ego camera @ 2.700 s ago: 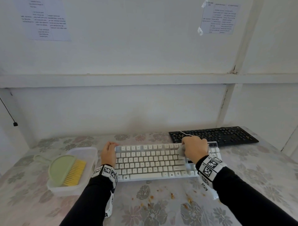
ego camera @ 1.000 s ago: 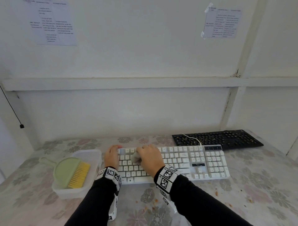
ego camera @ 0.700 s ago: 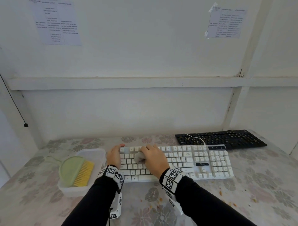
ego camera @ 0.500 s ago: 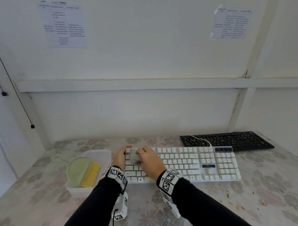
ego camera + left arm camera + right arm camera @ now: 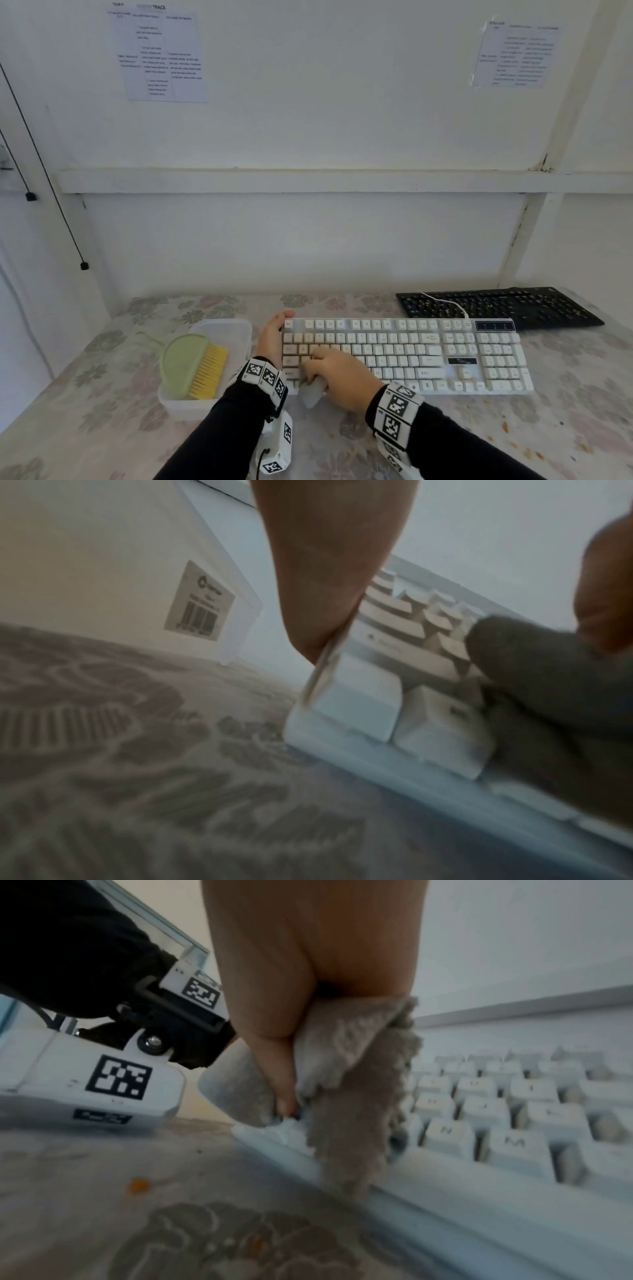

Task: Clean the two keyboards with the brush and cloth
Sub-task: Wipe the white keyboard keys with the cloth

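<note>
A white keyboard (image 5: 428, 356) lies across the middle of the table. My right hand (image 5: 339, 377) grips a grey cloth (image 5: 312, 392) bunched in its fingers and presses it on the keyboard's near left corner; the cloth (image 5: 356, 1085) hangs over the front edge in the right wrist view. My left hand (image 5: 272, 337) lies flat against the keyboard's left end, thumb at the far corner. In the left wrist view the left hand (image 5: 329, 569) touches the keyboard's (image 5: 363, 702) side. A black keyboard (image 5: 496, 306) sits behind at the right. The green brush (image 5: 191, 366) with yellow bristles rests in a tub.
A clear plastic tub (image 5: 219, 334) stands just left of the white keyboard. Orange crumbs (image 5: 507, 428) lie on the flowered tablecloth (image 5: 102, 411) at the front right. A white cable (image 5: 445, 301) crosses the black keyboard. The wall stands close behind the table.
My right hand has drawn the cloth from the far left keys toward me, down to the keyboard's near left corner. The left hand has stayed on the keyboard's left end.
</note>
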